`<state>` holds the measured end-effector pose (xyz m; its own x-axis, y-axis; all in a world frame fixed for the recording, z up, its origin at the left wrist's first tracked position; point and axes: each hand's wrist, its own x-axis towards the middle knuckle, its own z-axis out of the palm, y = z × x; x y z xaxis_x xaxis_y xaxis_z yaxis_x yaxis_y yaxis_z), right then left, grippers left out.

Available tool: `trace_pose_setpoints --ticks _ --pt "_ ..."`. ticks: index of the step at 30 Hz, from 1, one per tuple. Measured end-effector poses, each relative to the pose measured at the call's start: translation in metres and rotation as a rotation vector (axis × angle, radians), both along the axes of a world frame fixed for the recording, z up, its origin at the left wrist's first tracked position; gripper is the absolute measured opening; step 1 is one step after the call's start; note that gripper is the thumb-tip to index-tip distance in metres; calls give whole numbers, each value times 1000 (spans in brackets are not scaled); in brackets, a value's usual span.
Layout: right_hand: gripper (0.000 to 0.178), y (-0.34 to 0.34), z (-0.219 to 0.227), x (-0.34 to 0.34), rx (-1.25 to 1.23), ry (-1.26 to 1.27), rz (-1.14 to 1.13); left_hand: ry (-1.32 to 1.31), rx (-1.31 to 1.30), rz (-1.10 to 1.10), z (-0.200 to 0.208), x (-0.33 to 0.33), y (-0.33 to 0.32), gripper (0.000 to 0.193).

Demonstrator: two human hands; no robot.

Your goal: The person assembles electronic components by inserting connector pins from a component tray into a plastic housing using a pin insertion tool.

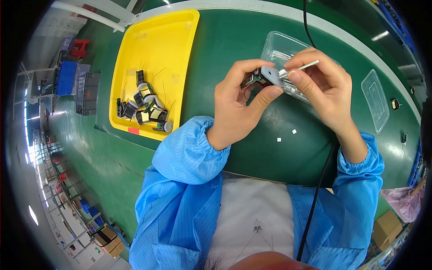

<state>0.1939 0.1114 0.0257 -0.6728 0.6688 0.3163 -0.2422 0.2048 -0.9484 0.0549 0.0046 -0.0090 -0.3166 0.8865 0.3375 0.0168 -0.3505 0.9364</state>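
In the head view, the left hand (240, 105) pinches a small dark part with a grey plate (271, 75) above the green worktop (216, 54). The right hand (321, 87) clamps a thin white rod (302, 67) against it. The rod's long axis runs left-down to right-up. A loose pinch could drop the part beside the clear tray (279, 45).
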Motion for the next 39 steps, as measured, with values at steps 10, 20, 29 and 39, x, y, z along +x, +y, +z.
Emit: trace_pose_setpoints --ticks 10,20,29,39 --pt "6 -6 1 3 446 -104 -114 112 23 106 -6 7 -1 34" --pt "7 -11 -11 -2 415 -85 -195 19 79 164 -10 17 3 34" --pt "15 -6 -13 -4 44 -35 -44 -238 -94 1 -5 14 2 32" --pt "26 4 -12 -2 75 -93 -16 -143 80 -85 -1 4 4 59"
